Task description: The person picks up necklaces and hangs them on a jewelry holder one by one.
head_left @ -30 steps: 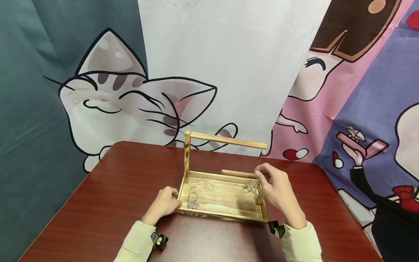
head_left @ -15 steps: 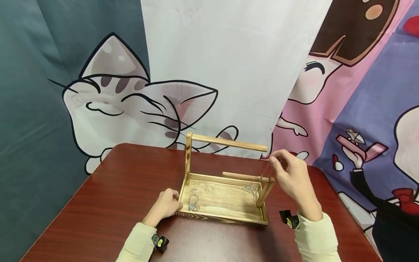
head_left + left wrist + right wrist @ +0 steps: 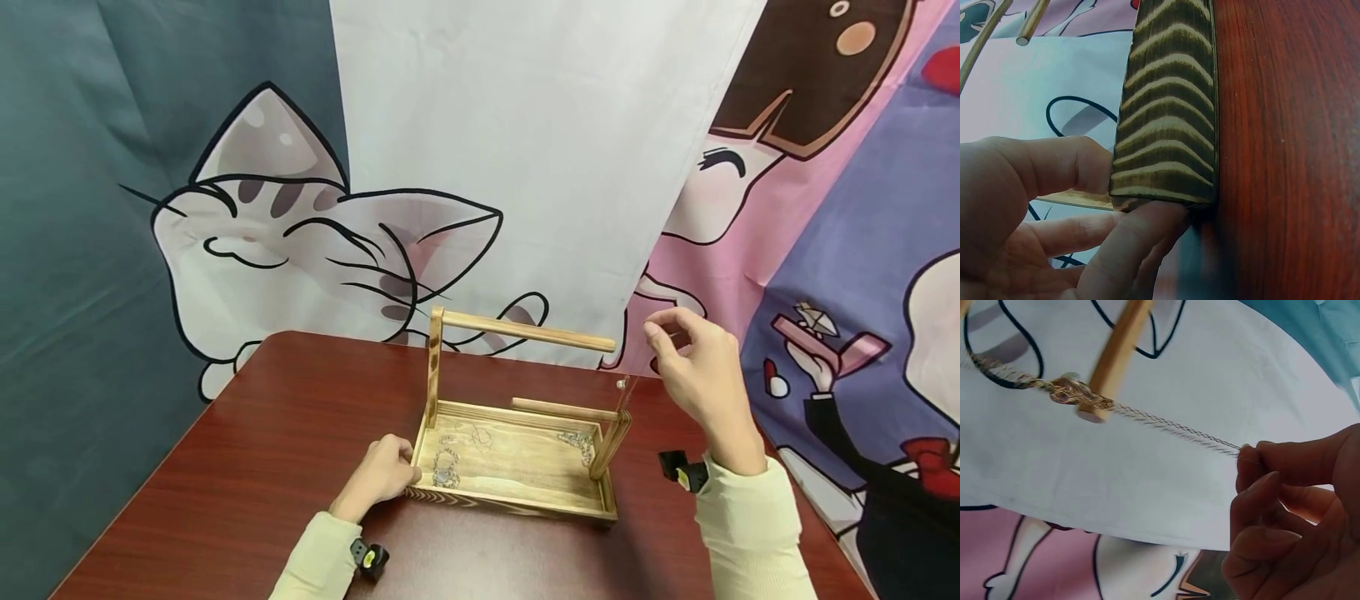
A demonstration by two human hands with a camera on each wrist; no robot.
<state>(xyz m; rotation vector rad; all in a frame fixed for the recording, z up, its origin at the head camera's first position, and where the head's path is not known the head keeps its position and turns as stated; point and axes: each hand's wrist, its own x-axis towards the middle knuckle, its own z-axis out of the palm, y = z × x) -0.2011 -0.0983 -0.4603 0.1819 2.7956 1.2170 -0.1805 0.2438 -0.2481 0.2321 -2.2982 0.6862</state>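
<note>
My left hand [image 3: 382,471] grips the near left corner of a wooden jewelry stand, thumb and fingers on its tray [image 3: 517,504]; the left wrist view shows the dark-striped side wall [image 3: 1166,125] between them. My right hand [image 3: 705,367] is raised to the right of the stand, thumb and index finger pinching the end of a thin chain necklace [image 3: 1179,429]. A small gold ornament [image 3: 1072,390] on the chain overlaps the tip of a wooden bar in the right wrist view. In the head view the chain hangs above the lower bar [image 3: 566,408] and short right post [image 3: 611,446].
A tall left post [image 3: 434,371] carries the upper bar [image 3: 528,331], which ends free on the right. Inside the tray lie a bracelet [image 3: 446,468], a fine chain [image 3: 476,435] and a silvery chain [image 3: 576,446]. The stand rests on a red-brown table [image 3: 300,400] before a cartoon-printed curtain.
My right hand has moved up and right from the lower bar's end, drawing the necklace up with it. My left hand keeps its hold on the tray corner.
</note>
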